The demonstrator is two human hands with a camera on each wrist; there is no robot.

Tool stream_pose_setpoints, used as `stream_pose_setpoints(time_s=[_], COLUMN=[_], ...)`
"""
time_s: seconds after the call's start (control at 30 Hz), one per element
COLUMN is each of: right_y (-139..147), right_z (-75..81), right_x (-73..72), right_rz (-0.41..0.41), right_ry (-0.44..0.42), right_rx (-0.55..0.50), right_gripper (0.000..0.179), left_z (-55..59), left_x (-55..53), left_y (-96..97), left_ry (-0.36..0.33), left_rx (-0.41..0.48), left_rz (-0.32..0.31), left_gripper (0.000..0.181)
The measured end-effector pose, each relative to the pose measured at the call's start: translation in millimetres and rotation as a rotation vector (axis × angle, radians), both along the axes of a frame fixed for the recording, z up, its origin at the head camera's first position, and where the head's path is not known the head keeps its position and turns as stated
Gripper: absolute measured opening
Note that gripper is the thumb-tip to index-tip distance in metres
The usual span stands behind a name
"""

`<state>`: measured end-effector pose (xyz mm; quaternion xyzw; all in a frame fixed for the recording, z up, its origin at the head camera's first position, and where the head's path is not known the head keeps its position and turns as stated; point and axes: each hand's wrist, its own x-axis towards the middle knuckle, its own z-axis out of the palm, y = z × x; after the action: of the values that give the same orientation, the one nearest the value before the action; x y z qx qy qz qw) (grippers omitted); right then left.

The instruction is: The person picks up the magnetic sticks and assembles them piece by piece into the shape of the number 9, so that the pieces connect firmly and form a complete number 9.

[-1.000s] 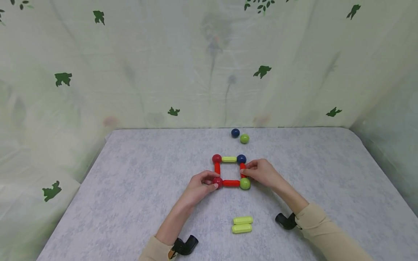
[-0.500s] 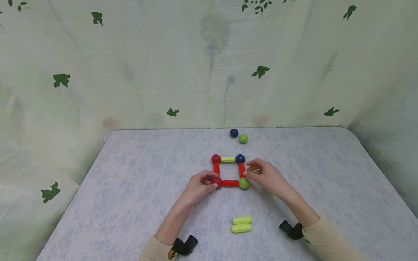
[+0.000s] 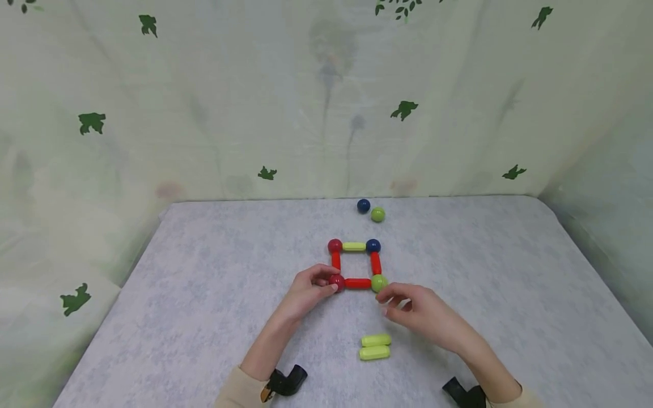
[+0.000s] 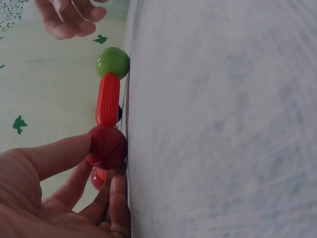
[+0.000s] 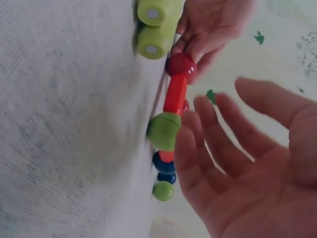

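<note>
Curtain (image 3: pixel 219 85): pale green, softly creased cloth printed with dark green birds and faint, blurry flower stems, hanging behind the surface.
Surface (image 3: pixel 229 255): light grey with bluish mottling, finely grained and fabric-like up close.
My right hand (image 3: pixel 423 311): fingers loosely curved and spread, thumb apart from them, raised near the square's near right corner.
My left hand (image 3: pixel 306 292): thumb and fingers pinching the square's near left ball.
Square (image 3: pixel 358 284): lying flat on the surface, a hollow outline of four straight bars joined by four balls. The far bar (image 3: pixel 354 247) is yellow-green; the other three are red, with angular sides.
Loose bars (image 3: pixel 374 353): two, yellow-green, chunky, lying side by side nearer me; their flat ends show round silvery discs.
Corner balls: smooth, glossy, plastic-looking; near left ball (image 3: pixel 337 283) and far left ball (image 3: pixel 334 245) red, far right ball (image 3: pixel 373 245) dark blue, near right ball (image 3: pixel 378 283) green with a thin seam.
Loose balls: one dark blue ball (image 3: pixel 363 205) and one shiny green ball (image 3: pixel 378 214), just beside each other beyond the square.
</note>
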<state>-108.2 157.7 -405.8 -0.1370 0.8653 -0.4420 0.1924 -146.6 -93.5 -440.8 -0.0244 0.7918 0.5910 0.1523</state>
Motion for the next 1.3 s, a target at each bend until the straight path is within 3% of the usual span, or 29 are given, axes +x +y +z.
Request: stream_pose_setpoints(time_s=[0.17, 0.3, 0.47, 0.67, 1.1, 1.3], right_y=[-2.4, -2.3, -4.6, -11.8, -2.2, -4.1], right_z=[-9.2, -16.4, -20.7, -22.3, -13.6, -15.9], right_x=[5.5, 9.4, 13.0, 16.1, 6.5, -1.5], right_rz=[0.184, 0.274, 0.29, 0.3, 0.116, -0.107], right_ry=[-0.054, -0.117, -0.086, -0.005, -0.01, -0.131], right_rx=[0.018, -0.01, 0.008, 0.112, 0.105, 0.093], right_gripper=[0.018, 0.017, 0.021, 0.025, 0.022, 0.025], left_z=[-2.0, -2.1, -0.8, 1.3, 2.1, 1.9], left_x=[3.3, 6.5, 6.7, 6.1, 2.7, 0.6], left_y=[-0.2, 0.5, 1.3, 1.4, 0.2, -1.0], left_ry=[-0.014, -0.013, -0.006, 0.0, -0.003, -0.005], left_rx=[-0.002, 0.008, 0.026, 0.035, 0.036, 0.043], left_rz=[-0.001, -0.003, -0.013, -0.016, -0.011, -0.009], left_gripper=[0.028, 0.028, 0.028, 0.028, 0.029, 0.028])
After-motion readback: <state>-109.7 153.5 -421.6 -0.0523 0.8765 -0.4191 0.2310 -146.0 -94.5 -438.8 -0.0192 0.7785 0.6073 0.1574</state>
